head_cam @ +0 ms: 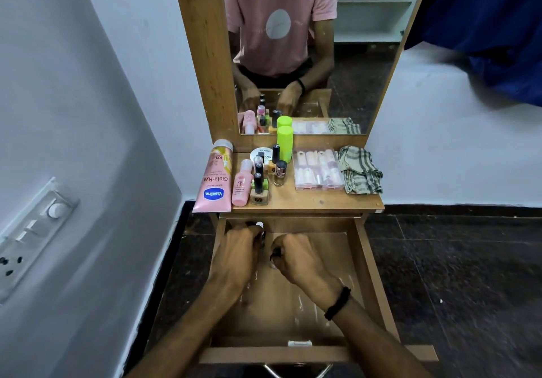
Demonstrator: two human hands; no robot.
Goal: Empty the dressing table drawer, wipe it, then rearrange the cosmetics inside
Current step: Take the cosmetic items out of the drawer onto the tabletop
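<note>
The drawer [289, 319] is pulled fully out at six o'clock from the surface [308, 200], its wooden floor bare and streaked with pale marks. Both hands are inside it, at the far end.

The left hand [237, 248] reaches to the drawer's eleven o'clock corner with its fingers bent down. A small white-tipped item [259, 224] shows just past its fingertips, but it is unclear whether the hand grips it. The right hand [299, 257], just beside it at about twelve o'clock, is curled into a fist. It pinches a small dark item [276, 252] between thumb and fingers, too hidden to identify. A black band [337, 303] circles the right wrist.

On the surface the cosmetics stand in a cluster at nine o'clock:
- a pink Vaseline tube [213, 182] leaning at the edge
- a pink bottle [242, 186] next to it
- several nail polish bottles [258, 185] with black caps
- a round white tin [261, 154] behind them
- a bright green container [284, 143] at twelve o'clock

A clear case [318, 170] of pale items lies right of centre. A checked cloth [361, 170] sits crumpled at three o'clock, touching the case.

The mirror [360, 64] rises behind the surface. A switch panel [32, 231] is on the wall at nine o'clock, and blue fabric [492, 26] hangs at two o'clock.
</note>
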